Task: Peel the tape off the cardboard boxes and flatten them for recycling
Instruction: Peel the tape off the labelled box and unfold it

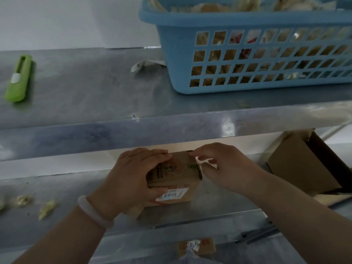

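Cardboard box (177,175) gripped by left hand (131,180), right hand (225,168) pinching its tape (206,162)

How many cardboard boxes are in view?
3: a small box held by the left hand on the lower shelf; an open box at its right end; a labelled box partly visible below it. Others may be hidden.

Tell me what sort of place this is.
Probably a packing or recycling workstation: metal shelves, a green box cutter, and a blue basket of crumpled scraps. The left hand grips a small cardboard box; the right hand pinches its tape.
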{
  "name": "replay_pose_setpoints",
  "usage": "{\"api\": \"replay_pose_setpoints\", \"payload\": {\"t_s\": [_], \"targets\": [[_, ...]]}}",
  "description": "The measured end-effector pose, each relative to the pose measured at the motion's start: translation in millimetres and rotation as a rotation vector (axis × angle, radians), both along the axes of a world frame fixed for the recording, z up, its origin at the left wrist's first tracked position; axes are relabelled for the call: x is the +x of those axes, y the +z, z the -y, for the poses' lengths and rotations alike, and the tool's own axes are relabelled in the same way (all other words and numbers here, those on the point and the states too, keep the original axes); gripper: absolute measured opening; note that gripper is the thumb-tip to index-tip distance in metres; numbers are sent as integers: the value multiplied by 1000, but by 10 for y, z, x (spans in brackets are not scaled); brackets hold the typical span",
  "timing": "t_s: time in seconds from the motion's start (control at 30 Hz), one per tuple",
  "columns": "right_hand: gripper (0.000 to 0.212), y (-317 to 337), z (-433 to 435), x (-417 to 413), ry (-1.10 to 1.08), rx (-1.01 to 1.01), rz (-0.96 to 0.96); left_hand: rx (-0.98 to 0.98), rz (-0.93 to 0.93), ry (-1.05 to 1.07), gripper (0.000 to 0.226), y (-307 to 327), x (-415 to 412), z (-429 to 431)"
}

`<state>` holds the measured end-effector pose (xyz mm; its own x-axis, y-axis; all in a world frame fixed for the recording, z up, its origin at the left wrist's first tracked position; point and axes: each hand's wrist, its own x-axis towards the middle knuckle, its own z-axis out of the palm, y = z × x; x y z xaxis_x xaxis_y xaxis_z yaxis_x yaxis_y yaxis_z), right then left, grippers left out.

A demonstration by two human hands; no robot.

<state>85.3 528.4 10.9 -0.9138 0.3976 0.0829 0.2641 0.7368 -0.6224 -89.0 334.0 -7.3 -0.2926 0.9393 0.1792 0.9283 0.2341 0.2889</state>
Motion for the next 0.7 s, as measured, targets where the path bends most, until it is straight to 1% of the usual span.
{"api": "replay_pose_setpoints", "payload": {"t_s": [0.03,0.1,0.17,0.27,0.33,0.4,0.5,0.6,0.7], "targets": [[34,12,-6,-14,-13,-17,-10,2,-4,-2,83,1,5,-1],[40,29,-21,-37,-11,-49,18,9,-17,-5,83,-2,11,-4],[44,33,-46,-58,0,-128,34,8,-18,-4,83,-8,8,-4],[39,48,-94,-89,24,-247,30,-4,-16,-2,84,-15,-9,-3],[38,59,-121,-105,35,-284,40,-11,-18,-3,84,-21,-16,-10],[38,71,-143,-109,46,-280,54,3,-17,-4,84,-29,-23,-8],[41,85,-145,-88,67,-135,63,22,-20,-8,83,-40,-30,0],[40,110,-90,-86,73,126,45,45,-31,-14,82,-42,-27,-9],[35,139,-26,-118,90,357,75,50,-25,-14,82,-30,-23,-19]]}}
